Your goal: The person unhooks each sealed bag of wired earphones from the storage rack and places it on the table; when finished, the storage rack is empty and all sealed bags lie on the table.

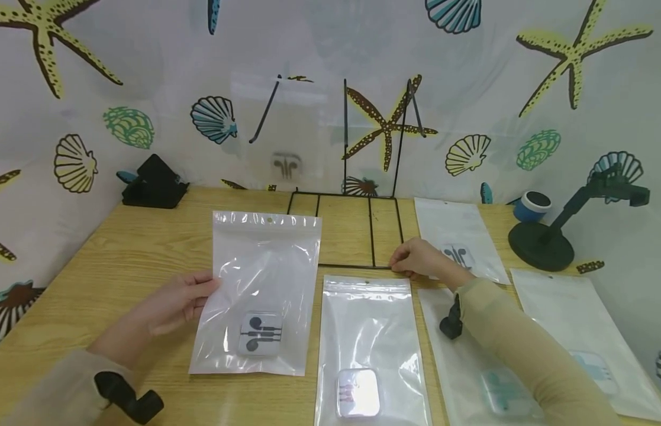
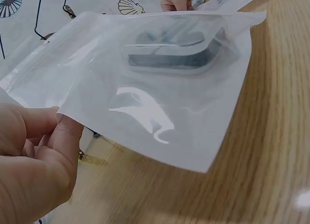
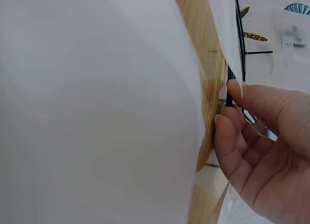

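My left hand pinches the left edge of a clear zip bag, raised and tilted above the table. A boxed pair of dark earphones lies low inside it. In the left wrist view, thumb and fingers grip the edge of this bag. At the near right corner of a black wire rack, my right hand pinches the frame. The right wrist view shows that hand with thumb and index finger on a black rod.
More earphone bags lie nearby: one in the front middle, one behind the right hand, one under the right forearm, one at far right. A black stand, a blue-and-white jar and a black object stand at the back.
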`<state>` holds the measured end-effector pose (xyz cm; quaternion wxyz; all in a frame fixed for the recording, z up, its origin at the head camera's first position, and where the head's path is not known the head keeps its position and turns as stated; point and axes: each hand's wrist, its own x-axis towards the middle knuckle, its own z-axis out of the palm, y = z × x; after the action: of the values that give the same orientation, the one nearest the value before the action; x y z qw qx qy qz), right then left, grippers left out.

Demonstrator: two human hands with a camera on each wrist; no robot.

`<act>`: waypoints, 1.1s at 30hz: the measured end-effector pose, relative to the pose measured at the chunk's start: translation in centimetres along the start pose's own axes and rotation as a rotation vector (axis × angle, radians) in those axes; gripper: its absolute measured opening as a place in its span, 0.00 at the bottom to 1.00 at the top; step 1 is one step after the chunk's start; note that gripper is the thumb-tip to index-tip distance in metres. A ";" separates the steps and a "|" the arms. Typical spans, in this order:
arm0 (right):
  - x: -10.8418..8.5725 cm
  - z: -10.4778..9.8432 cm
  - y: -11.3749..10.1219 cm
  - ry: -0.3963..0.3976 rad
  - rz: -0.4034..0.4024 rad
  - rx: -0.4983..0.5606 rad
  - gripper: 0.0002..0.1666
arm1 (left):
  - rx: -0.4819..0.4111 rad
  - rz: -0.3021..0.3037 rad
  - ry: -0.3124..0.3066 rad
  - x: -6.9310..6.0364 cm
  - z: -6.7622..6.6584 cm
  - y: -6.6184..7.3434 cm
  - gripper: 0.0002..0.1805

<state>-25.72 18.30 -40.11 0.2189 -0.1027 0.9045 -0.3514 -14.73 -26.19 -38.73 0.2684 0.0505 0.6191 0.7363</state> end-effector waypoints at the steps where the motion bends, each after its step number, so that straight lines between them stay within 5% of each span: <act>1: 0.0 0.0 0.0 0.002 -0.003 -0.001 0.04 | -0.005 -0.009 -0.006 0.0 0.0 -0.2 0.11; 16: -0.1 -0.1 0.0 -0.007 0.003 0.010 0.04 | 0.238 -0.143 0.000 0.2 -0.3 -1.7 0.29; 28: 0.3 -0.1 0.3 -0.005 0.003 -0.013 0.04 | 0.358 -0.198 -0.066 -0.2 -0.2 -1.7 0.25; 33: 0.3 0.0 0.3 -0.006 0.002 -0.014 0.04 | 0.564 -0.203 -0.042 -0.4 0.2 -1.5 0.17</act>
<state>-26.01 18.44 -40.41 0.2215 -0.1044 0.9063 -0.3444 -13.83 -26.08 -39.99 0.3287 0.0762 0.7955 0.5034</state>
